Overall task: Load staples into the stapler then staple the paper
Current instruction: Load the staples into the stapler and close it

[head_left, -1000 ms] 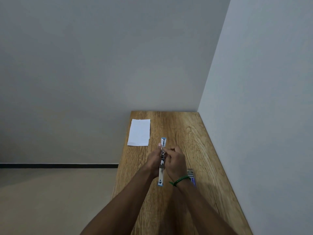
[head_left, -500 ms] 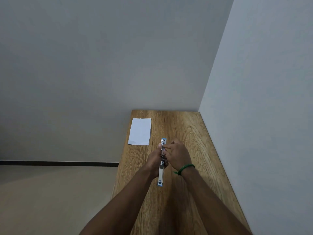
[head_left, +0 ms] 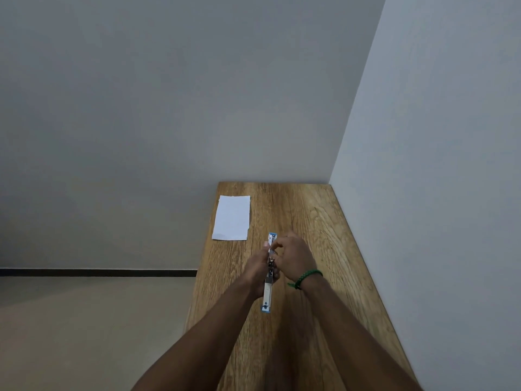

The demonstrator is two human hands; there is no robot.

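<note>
Left hand (head_left: 258,266) grips opened stapler (head_left: 267,294); right hand (head_left: 296,258) pinches at its channel, staples too small to see. Loading underway, I judge; paper (head_left: 232,217) far left, unstapled.

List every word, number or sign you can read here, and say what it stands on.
No text is readable.
On the stapler: small dark marks at its near end, too small to read.
On the paper: no writing visible.
</note>
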